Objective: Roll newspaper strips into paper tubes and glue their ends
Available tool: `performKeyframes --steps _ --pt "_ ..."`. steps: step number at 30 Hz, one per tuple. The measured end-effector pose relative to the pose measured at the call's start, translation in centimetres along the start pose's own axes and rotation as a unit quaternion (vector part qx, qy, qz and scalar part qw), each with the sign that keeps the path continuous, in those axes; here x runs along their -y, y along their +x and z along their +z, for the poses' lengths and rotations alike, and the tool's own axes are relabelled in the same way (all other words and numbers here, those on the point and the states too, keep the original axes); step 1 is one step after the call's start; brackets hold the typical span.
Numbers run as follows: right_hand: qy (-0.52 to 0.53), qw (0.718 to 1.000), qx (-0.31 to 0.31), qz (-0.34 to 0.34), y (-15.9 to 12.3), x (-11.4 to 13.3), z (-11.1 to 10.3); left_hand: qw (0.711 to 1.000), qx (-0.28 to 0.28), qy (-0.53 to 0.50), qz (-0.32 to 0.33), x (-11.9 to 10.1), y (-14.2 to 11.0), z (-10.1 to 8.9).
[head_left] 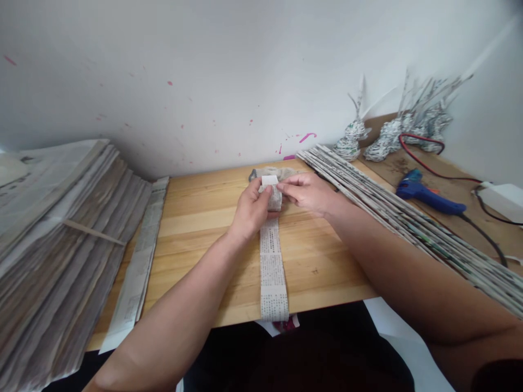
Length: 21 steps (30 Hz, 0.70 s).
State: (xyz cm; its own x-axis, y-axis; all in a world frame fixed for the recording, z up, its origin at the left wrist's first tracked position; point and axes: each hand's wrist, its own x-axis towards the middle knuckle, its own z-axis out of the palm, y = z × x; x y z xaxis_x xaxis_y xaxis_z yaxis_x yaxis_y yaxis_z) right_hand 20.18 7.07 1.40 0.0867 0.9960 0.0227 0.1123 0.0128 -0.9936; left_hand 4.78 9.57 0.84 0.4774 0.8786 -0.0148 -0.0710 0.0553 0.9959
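strip point(272, 272): printed paper, from centre down to the near edge of the table point(196, 218), far end raised in the hands
left hand point(251, 207): centre, thumb and fingers gripping the strip
right hand point(308, 193): right of centre, thumb and forefinger pinching its edge
rods point(392, 218): right, lying slantwise
glue gun point(429, 196): far right
newspapers point(77, 256): stacked, left

The wooden table point(200, 212) carries stacked newspapers point(77, 272), newspaper strips point(141, 261), a printed strip point(273, 272) and long paper rods point(368, 193).
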Motion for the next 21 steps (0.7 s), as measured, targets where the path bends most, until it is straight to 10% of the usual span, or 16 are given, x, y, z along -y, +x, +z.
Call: performKeyframes --steps 21 --pt "0.051 0.998 -0.031 -0.004 0.4 -1.1 0.5 0.999 0.007 0.024 0.02 -0.3 -0.3 0.2"
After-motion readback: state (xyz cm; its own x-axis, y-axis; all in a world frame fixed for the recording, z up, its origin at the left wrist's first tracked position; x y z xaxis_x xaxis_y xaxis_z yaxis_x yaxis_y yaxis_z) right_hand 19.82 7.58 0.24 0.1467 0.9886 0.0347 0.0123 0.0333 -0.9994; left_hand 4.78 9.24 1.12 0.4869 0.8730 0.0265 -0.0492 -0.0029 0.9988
